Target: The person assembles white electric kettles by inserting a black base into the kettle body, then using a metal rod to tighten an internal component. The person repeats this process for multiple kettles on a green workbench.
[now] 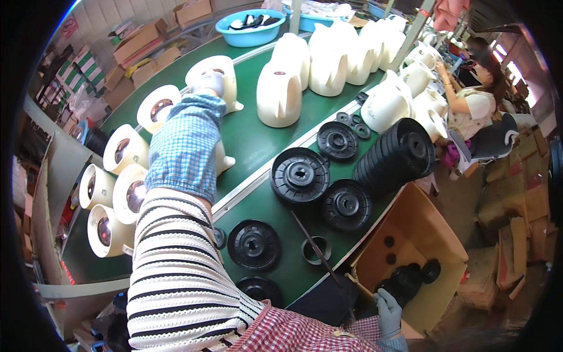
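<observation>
My left hand (208,84), in a pale glove, reaches across the green work surface and grips the rim of a cream-white jug body (230,69) lying on its side. Its fingertips are partly hidden at the jug's opening. More jug bodies (126,149) lie beside my left arm, their dark shiny openings facing me. Low on the right, my gloved right hand (388,314) is at the near edge of a cardboard box (437,249), next to black plastic parts (406,283). Its fingers are curled together; whatever is between them cannot be made out.
Upright jug bodies (279,97) stand in rows beyond a metal rail (258,176). Black ribbed discs (300,176) lie nearer me, beside a tall disc stack (404,149). A thin dark rod (314,243) slants near a ring. A blue basin (249,34) sits far back; another person (478,100) works at right.
</observation>
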`<state>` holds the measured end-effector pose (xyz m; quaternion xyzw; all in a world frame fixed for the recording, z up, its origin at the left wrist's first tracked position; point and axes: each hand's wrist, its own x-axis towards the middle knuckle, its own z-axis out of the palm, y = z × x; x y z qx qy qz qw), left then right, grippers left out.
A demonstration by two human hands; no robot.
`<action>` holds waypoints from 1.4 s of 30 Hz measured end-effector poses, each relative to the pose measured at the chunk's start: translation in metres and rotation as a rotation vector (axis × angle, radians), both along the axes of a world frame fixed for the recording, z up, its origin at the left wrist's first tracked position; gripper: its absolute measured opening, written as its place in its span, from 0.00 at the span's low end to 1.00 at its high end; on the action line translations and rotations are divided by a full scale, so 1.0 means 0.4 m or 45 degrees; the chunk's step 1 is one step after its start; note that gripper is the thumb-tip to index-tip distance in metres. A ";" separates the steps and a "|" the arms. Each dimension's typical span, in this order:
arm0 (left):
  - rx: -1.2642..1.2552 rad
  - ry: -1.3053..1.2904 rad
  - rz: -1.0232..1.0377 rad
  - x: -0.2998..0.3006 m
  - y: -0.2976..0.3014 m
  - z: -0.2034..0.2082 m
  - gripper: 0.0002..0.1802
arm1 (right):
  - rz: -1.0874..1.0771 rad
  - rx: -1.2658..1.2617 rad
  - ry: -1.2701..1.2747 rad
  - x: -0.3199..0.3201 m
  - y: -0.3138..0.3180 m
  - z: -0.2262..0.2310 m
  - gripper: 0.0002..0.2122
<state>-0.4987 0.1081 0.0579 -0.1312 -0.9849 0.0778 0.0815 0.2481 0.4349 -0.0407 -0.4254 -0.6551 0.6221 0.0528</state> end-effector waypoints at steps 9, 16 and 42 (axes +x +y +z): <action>0.185 0.290 -0.261 0.325 -0.069 0.306 0.25 | 0.161 0.186 0.167 -0.064 0.030 0.125 0.16; 0.422 0.279 -1.161 0.964 0.016 0.388 0.39 | 0.832 0.568 0.810 -0.416 -0.103 0.525 0.45; 2.882 -1.969 -0.159 1.410 -0.025 -0.229 0.29 | 0.767 -0.693 0.695 -0.275 -0.391 0.382 0.31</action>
